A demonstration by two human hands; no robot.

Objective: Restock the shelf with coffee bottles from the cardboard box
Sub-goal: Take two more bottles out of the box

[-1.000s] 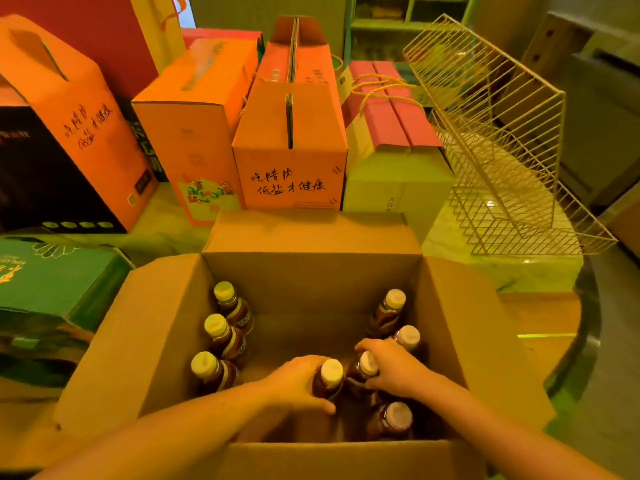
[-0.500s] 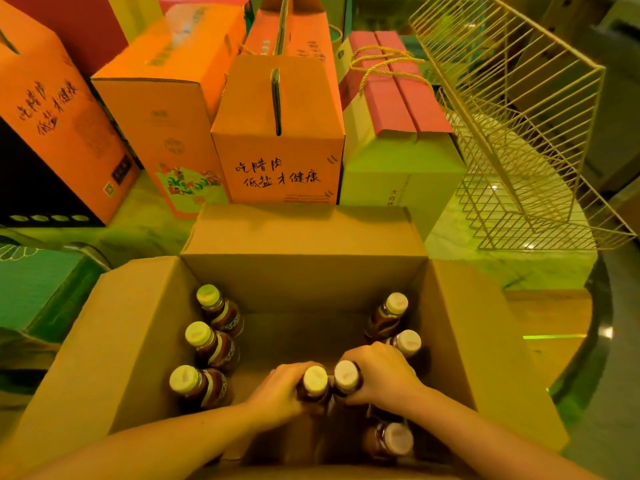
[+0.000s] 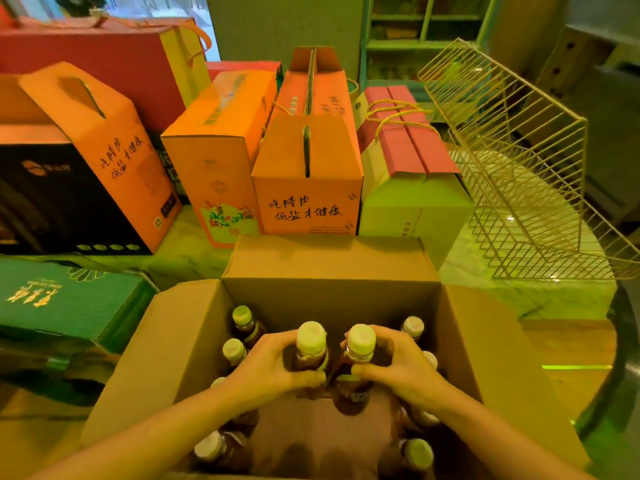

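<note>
An open cardboard box [image 3: 180,344] stands in front of me with several brown coffee bottles with pale caps inside, along its left and right walls. My left hand [image 3: 270,372] grips one coffee bottle [image 3: 311,344] by its upper body. My right hand [image 3: 394,365] grips a second coffee bottle [image 3: 358,355] right beside it. Both bottles are upright, side by side, raised above the others over the middle of the box. A tilted wire shelf rack [image 3: 519,174] stands at the right, with nothing on it.
Orange carry cartons [image 3: 308,174], a red and pale box [image 3: 408,181], a black box [image 3: 52,202] and a green box [image 3: 62,299] crowd the surface behind and left of the cardboard box. A round table edge [image 3: 623,341] curves at the right.
Both hands closed round one bottle each and lifted them up from the box floor. The view tilted up, showing more of the cartons and the rack.
</note>
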